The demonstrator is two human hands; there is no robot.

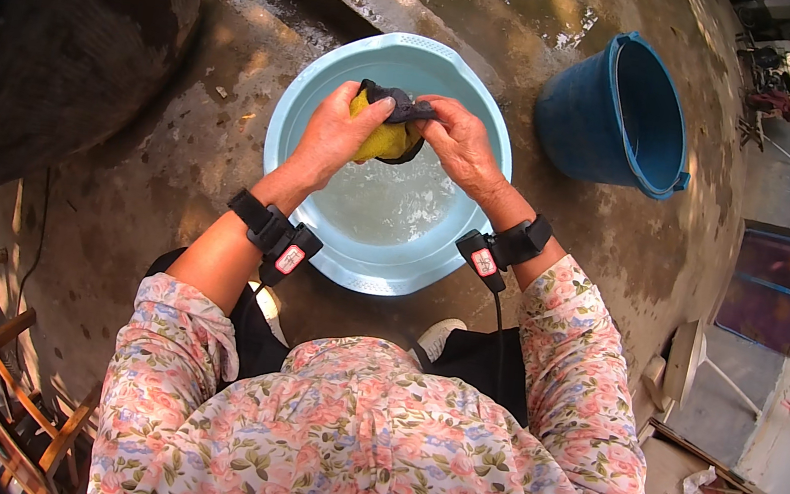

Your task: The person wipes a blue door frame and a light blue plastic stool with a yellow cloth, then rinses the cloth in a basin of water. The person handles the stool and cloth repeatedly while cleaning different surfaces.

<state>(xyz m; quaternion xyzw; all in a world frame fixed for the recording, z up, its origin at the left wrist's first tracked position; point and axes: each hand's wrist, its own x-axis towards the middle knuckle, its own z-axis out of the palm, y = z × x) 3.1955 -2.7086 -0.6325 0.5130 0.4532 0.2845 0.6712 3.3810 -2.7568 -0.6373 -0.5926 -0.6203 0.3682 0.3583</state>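
My left hand (343, 123) grips a yellow cloth item with dark grey edging (385, 141), its thumb pressed on the dark fabric. The fingertips of my right hand (461, 140) pinch the other end of the dark part, stretched between the two hands. Both hands are over a light blue plastic basin (371, 279) that holds cloudy water. Whether the cloth is a sock or a glove, I cannot tell. Each wrist wears a black strap with a small black device bearing a label.
A blue plastic bucket (580, 114) stands on the wet concrete floor right of the basin. A large rounded, dark container (83, 44) is at the upper left. A wooden chair-like frame (31, 385) lies at the lower left. Both shoes are just below the basin.
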